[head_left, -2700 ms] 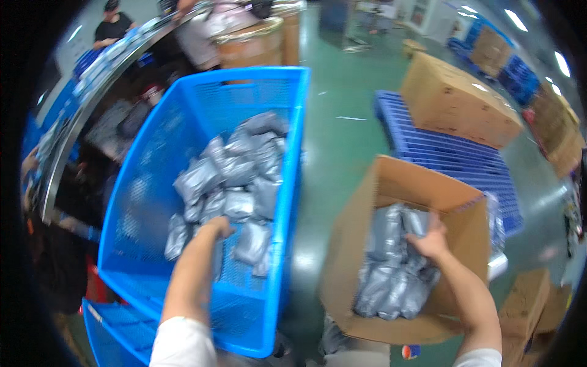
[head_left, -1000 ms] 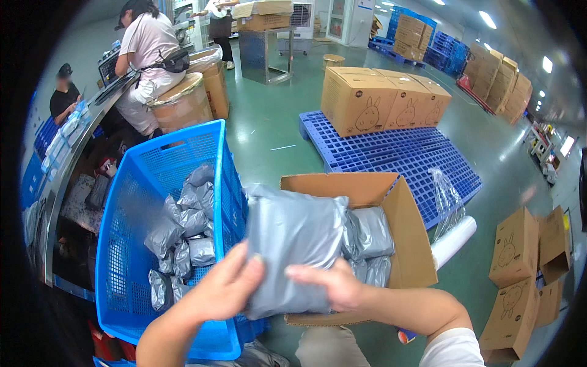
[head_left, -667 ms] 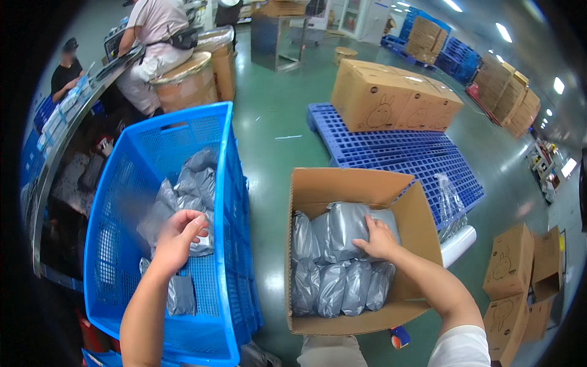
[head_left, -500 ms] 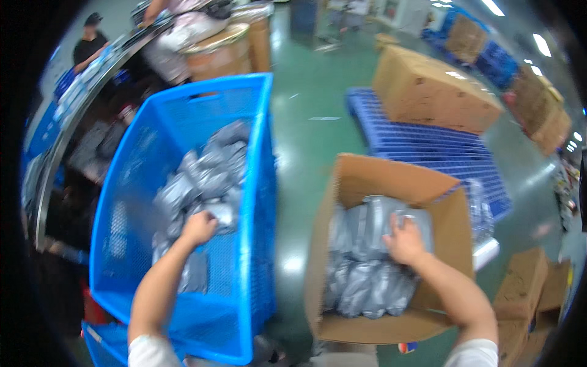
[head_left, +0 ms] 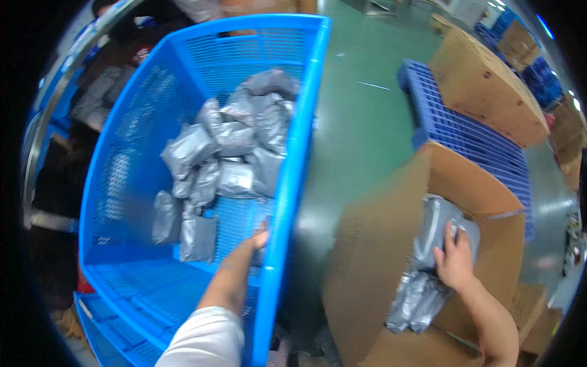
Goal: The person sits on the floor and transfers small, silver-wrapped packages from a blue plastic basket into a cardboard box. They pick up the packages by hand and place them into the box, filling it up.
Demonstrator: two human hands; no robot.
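Note:
My left hand [head_left: 259, 237] is down inside the tall blue plastic crate [head_left: 299, 140], close to its right wall. Its fingers are blurred and partly hidden, so whether they grip anything does not show. Several grey plastic-wrapped packages [head_left: 235, 139] lie heaped toward the crate's far end, and a flat grey package [head_left: 197, 237] lies left of my hand. On the right, my right hand [head_left: 455, 263] rests with fingers apart on a grey package [head_left: 435, 223] in an open cardboard box [head_left: 373, 251]. More shiny grey packages [head_left: 417, 300] lie in the box below that hand.
Beyond the box, a blue plastic pallet [head_left: 465, 134] bears a large brown carton [head_left: 489, 88]. A strip of green floor [head_left: 361, 134] runs between crate and pallet. More cartons [head_left: 538, 312] stand at the lower right, and a metal-edged table [head_left: 36, 134] borders the left.
The view has shifted, with the crate now larger and the box farther right. My left hand has moved from the packages to the crate's right wall. My right hand stays on the boxed packages.

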